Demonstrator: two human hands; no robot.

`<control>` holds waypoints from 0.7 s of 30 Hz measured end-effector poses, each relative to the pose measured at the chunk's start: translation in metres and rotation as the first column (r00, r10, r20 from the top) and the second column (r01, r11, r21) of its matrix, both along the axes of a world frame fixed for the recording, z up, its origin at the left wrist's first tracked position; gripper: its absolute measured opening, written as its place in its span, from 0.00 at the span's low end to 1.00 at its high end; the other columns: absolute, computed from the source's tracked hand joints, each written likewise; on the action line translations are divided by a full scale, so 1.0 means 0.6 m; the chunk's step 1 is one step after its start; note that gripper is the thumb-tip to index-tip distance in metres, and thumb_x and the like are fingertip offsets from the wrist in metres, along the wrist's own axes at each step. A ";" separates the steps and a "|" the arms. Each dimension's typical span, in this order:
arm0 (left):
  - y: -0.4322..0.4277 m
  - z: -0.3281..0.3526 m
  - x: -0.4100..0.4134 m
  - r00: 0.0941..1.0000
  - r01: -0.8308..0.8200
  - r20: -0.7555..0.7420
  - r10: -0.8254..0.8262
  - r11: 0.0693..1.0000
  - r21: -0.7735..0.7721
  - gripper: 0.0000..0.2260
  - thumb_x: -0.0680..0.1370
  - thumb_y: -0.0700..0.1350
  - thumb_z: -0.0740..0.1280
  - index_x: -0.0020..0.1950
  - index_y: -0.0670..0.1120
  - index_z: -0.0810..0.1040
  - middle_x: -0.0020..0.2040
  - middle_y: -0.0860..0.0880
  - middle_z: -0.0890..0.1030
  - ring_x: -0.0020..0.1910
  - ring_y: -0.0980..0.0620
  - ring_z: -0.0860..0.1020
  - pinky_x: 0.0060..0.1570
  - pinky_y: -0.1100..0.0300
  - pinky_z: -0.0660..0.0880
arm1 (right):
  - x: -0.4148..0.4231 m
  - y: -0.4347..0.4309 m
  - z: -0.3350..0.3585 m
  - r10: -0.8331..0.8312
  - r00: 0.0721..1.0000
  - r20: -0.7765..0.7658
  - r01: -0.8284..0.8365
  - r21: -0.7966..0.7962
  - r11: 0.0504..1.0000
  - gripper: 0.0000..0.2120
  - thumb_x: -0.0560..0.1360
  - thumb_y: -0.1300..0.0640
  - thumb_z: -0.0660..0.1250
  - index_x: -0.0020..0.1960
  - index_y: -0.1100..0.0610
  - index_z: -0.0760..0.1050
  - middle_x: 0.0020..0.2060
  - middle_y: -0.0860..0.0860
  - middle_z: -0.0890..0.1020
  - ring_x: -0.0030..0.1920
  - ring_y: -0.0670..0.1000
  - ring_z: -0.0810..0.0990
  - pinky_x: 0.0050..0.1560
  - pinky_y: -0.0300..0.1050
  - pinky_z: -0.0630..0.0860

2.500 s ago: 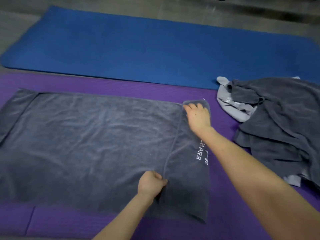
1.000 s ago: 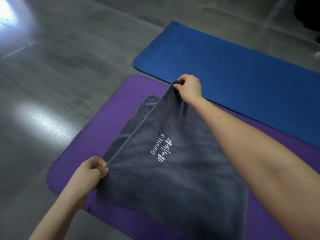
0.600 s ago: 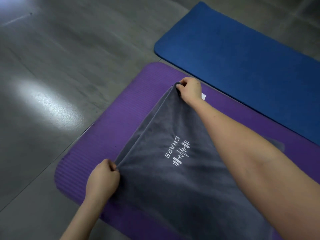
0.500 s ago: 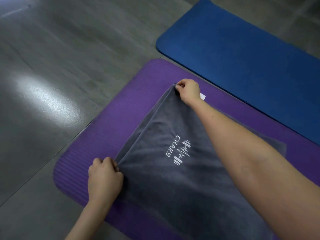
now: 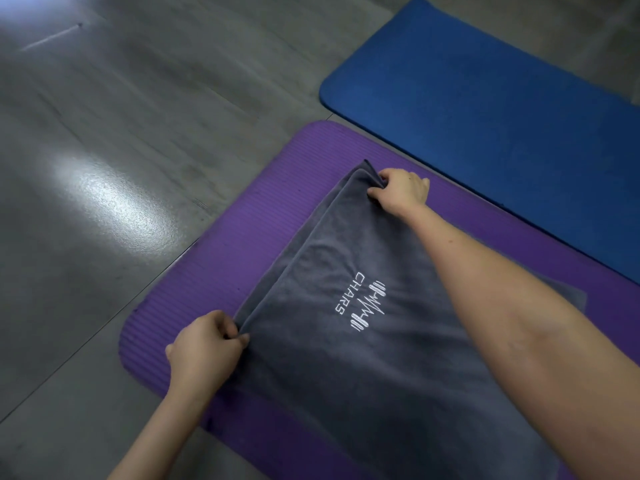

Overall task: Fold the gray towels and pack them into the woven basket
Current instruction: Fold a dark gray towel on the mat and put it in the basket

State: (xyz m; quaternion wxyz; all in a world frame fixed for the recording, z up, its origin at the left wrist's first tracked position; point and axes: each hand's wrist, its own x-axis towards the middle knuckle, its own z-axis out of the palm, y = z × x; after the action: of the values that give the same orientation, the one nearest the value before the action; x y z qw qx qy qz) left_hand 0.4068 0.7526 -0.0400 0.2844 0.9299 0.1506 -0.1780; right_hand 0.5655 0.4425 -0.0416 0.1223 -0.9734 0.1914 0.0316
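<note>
A gray towel (image 5: 346, 368) with a white "CHARS" logo lies folded over in two layers on the purple mat (image 5: 242, 237). My left hand (image 5: 204, 348) pinches the towel's near left corner between thumb and curled fingers. My right hand (image 5: 401, 190) grips the far corner, its forearm stretched across the towel. The top layer's edge lies close to the bottom layer's edge along the left side. No woven basket is in view.
A blue mat (image 5: 485, 116) lies beyond the purple one, at the upper right. Glossy gray floor (image 5: 121, 133) fills the left and top of the view. The purple mat's rounded end is at the left, near my left hand.
Both hands carried the towel's right end across to the left end and lowered it onto the mat. The two held corners now sit down at the bottom layer's corners.
</note>
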 end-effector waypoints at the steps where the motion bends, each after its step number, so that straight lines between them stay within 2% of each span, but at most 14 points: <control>1: -0.001 0.004 0.001 1.000 -0.012 0.028 0.013 0.999 -0.043 0.09 0.70 0.43 0.72 0.34 0.45 0.74 0.31 0.51 0.77 0.34 0.53 0.73 0.39 0.57 0.68 | -0.009 -0.009 0.008 0.003 1.000 0.024 -0.004 0.030 1.000 0.06 0.75 0.47 0.65 0.46 0.48 0.74 0.49 0.52 0.82 0.56 0.56 0.75 0.57 0.50 0.61; 3: -0.001 0.013 0.003 0.996 -0.019 0.085 0.029 0.994 -0.109 0.09 0.70 0.41 0.73 0.33 0.43 0.74 0.30 0.49 0.77 0.33 0.51 0.74 0.32 0.59 0.67 | -0.029 -0.037 0.025 -0.008 0.997 0.074 0.000 0.104 0.995 0.07 0.75 0.46 0.65 0.47 0.49 0.75 0.48 0.51 0.82 0.56 0.56 0.75 0.59 0.50 0.62; 5: -0.001 0.025 0.008 0.989 0.006 0.148 0.014 0.992 -0.130 0.09 0.70 0.40 0.73 0.34 0.43 0.74 0.31 0.49 0.78 0.33 0.51 0.74 0.32 0.60 0.67 | -0.059 -0.074 0.052 -0.024 0.991 0.131 -0.010 0.251 0.968 0.07 0.74 0.48 0.66 0.47 0.50 0.77 0.46 0.51 0.82 0.52 0.54 0.77 0.57 0.50 0.66; 7: -0.005 0.041 0.018 0.976 0.039 0.217 -0.008 0.990 -0.139 0.09 0.70 0.39 0.73 0.34 0.44 0.74 0.33 0.48 0.78 0.33 0.52 0.74 0.33 0.65 0.68 | -0.103 -0.112 0.090 -0.062 0.979 0.195 -0.036 0.466 0.884 0.03 0.75 0.53 0.67 0.46 0.52 0.77 0.41 0.50 0.81 0.41 0.48 0.77 0.47 0.43 0.73; 8: -0.009 0.051 0.024 0.968 0.057 0.250 -0.019 0.988 -0.143 0.09 0.70 0.39 0.73 0.35 0.44 0.74 0.33 0.48 0.78 0.33 0.53 0.74 0.33 0.69 0.67 | -0.130 -0.133 0.111 -0.080 0.973 0.218 -0.046 0.519 0.854 0.02 0.76 0.56 0.67 0.46 0.54 0.77 0.39 0.50 0.79 0.37 0.44 0.74 0.41 0.37 0.72; 9: -0.015 0.063 0.033 0.959 0.077 0.282 -0.032 0.986 -0.149 0.09 0.70 0.38 0.74 0.36 0.43 0.74 0.34 0.48 0.78 0.34 0.53 0.74 0.33 0.71 0.66 | -0.158 -0.155 0.134 -0.091 0.967 0.237 -0.052 0.537 0.842 0.03 0.76 0.58 0.67 0.46 0.57 0.77 0.39 0.50 0.78 0.36 0.43 0.73 0.38 0.35 0.70; 11: -0.035 0.092 0.054 0.934 0.160 0.342 -0.099 0.975 -0.155 0.09 0.70 0.37 0.73 0.40 0.43 0.73 0.35 0.50 0.76 0.34 0.51 0.74 0.35 0.72 0.66 | -0.218 -0.201 0.182 -0.117 0.960 0.255 -0.045 0.551 0.833 0.05 0.77 0.60 0.66 0.48 0.62 0.78 0.40 0.53 0.78 0.39 0.45 0.73 0.41 0.41 0.70; 13: -0.064 0.123 0.081 0.885 0.307 0.394 -0.249 0.948 -0.090 0.08 0.71 0.38 0.73 0.48 0.44 0.77 0.38 0.48 0.77 0.39 0.46 0.76 0.40 0.62 0.69 | -0.278 -0.245 0.232 -0.129 0.955 0.267 -0.049 0.572 0.819 0.06 0.77 0.62 0.65 0.52 0.64 0.77 0.43 0.53 0.80 0.42 0.46 0.76 0.44 0.42 0.73; 14: -0.083 0.140 0.095 0.839 0.390 0.418 -0.347 0.920 -0.019 0.08 0.71 0.39 0.73 0.49 0.42 0.80 0.40 0.45 0.79 0.41 0.43 0.78 0.42 0.58 0.70 | -0.307 -0.263 0.256 -0.139 0.951 0.276 -0.054 0.592 0.804 0.07 0.77 0.63 0.65 0.54 0.62 0.76 0.45 0.51 0.81 0.43 0.44 0.78 0.45 0.38 0.75; 16: -0.126 0.179 0.122 0.728 0.523 0.460 -0.508 0.846 0.107 0.06 0.71 0.40 0.72 0.46 0.39 0.82 0.41 0.40 0.80 0.44 0.39 0.79 0.44 0.53 0.71 | -0.360 -0.296 0.302 -0.159 0.942 0.295 -0.056 0.605 0.794 0.08 0.77 0.63 0.64 0.56 0.57 0.76 0.47 0.49 0.82 0.45 0.41 0.80 0.46 0.32 0.76; 18: -0.173 0.221 0.140 0.627 0.598 0.505 -0.594 0.782 0.177 0.06 0.72 0.40 0.72 0.44 0.37 0.82 0.41 0.37 0.80 0.44 0.37 0.79 0.44 0.52 0.71 | -0.407 -0.325 0.344 -0.187 0.931 0.314 -0.033 0.581 0.813 0.06 0.78 0.61 0.64 0.54 0.55 0.77 0.46 0.49 0.82 0.45 0.42 0.80 0.45 0.31 0.75; 21: -0.241 0.286 0.159 0.586 0.608 0.551 -0.595 0.772 0.186 0.08 0.73 0.42 0.71 0.46 0.37 0.82 0.45 0.37 0.82 0.48 0.39 0.79 0.46 0.53 0.70 | -0.458 -0.371 0.390 -0.237 0.912 0.334 0.041 0.501 0.864 0.07 0.79 0.56 0.62 0.52 0.58 0.77 0.42 0.50 0.80 0.42 0.44 0.77 0.40 0.31 0.73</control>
State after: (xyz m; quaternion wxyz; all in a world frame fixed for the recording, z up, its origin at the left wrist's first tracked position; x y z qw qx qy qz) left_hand 0.5023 0.6078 0.1315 0.2494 0.9300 -0.2688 0.0277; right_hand 0.2907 0.2198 0.1923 0.3987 -0.8817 0.2208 -0.1224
